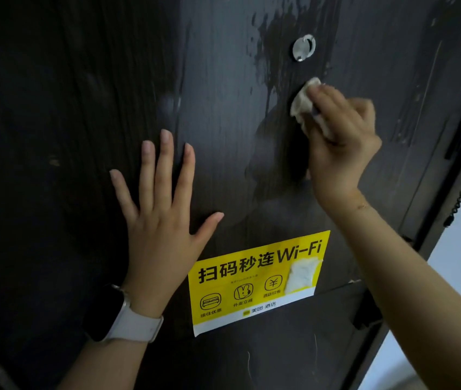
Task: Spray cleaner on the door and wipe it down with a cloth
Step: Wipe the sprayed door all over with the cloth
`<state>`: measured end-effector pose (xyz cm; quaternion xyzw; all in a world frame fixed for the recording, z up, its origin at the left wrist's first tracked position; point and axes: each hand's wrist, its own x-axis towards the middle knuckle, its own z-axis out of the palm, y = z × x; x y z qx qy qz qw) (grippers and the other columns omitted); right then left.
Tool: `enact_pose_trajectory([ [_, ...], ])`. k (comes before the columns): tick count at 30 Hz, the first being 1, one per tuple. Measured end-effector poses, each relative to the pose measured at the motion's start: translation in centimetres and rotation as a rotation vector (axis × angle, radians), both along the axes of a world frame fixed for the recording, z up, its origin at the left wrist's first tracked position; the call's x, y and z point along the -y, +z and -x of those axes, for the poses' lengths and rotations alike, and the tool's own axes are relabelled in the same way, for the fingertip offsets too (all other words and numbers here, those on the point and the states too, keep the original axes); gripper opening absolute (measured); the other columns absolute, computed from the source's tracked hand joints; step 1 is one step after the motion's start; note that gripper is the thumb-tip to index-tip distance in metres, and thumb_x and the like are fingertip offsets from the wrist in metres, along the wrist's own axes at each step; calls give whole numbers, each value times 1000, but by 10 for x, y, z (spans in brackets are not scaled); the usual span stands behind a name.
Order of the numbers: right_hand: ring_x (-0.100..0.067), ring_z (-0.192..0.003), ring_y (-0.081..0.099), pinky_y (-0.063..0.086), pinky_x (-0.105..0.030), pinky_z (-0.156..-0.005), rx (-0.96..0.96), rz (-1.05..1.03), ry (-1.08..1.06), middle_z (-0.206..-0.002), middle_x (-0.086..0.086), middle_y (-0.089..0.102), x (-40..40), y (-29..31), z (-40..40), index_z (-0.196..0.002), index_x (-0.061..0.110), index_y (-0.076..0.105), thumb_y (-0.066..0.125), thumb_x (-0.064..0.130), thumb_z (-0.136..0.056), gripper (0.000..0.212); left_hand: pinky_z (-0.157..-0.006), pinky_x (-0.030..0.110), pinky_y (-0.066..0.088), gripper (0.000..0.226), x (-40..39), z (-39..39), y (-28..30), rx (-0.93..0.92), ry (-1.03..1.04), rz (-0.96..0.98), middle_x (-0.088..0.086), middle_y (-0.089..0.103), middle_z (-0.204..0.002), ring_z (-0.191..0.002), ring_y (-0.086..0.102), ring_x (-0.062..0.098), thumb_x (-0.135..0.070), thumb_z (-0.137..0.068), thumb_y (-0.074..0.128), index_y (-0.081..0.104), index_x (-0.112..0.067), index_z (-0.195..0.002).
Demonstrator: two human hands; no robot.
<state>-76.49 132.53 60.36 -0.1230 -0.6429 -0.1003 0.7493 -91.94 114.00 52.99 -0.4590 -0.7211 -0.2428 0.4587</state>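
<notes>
1. A bunched white cloth [305,104] is gripped tight in the right hand [339,139] and pressed on the dark door [83,108].
2. The left hand [161,209] is laid flat and open on the door, holding nothing.
3. Wet streaks are seen around the silver peephole [303,48] above the cloth.
4. A yellow Wi-Fi sticker [254,282] is stuck below the hands.
5. A watch [116,313] is worn on the left wrist.

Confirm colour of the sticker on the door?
Bright yellow with black text, white strip along the bottom: sticker, low on the dark door, head view.
</notes>
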Motion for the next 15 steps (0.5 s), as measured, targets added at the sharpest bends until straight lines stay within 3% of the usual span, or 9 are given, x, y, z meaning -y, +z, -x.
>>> enact_pose_trajectory([
  [4,-11,-85,44,42,-20,-82,211,-56,69,-121,-7,67,27,-74,10,-115,5,69,59,0,-92,26,-117,56,-7,87,7,0,2,12,-54,6,11,1,-164,-151,-3,27,-57,-88,53,17,-16,-156],
  [7,-16,-97,55,45,-23,-91,507,-139,149,-125,-5,64,39,-134,13,-112,3,72,58,-5,-89,28,-119,55,-1,81,17,2,4,3,-95,11,10,4,-164,-151,1,26,-51,-89,54,23,-16,-155],
  [10,-21,-107,65,44,-24,-98,656,-219,165,-124,-5,66,36,-133,8,-111,4,72,56,1,-96,22,-119,54,-3,78,29,10,4,-33,-71,15,12,4,-164,-151,2,28,-48,-92,58,23,-17,-155],
  [12,-21,-103,66,43,-22,-93,529,-190,120,-118,-6,69,33,-103,6,-109,6,73,57,6,-97,20,-119,54,-6,79,37,19,5,-16,-60,13,12,2,-163,-151,0,29,-49,-93,58,21,-16,-155],
  [15,-30,-83,60,46,-32,-78,49,60,95,-94,-4,65,23,-46,7,-111,9,71,67,1,-89,24,-120,53,-1,82,47,33,7,-3,-51,33,12,1,-164,-151,0,27,-52,-91,51,17,-15,-156],
])
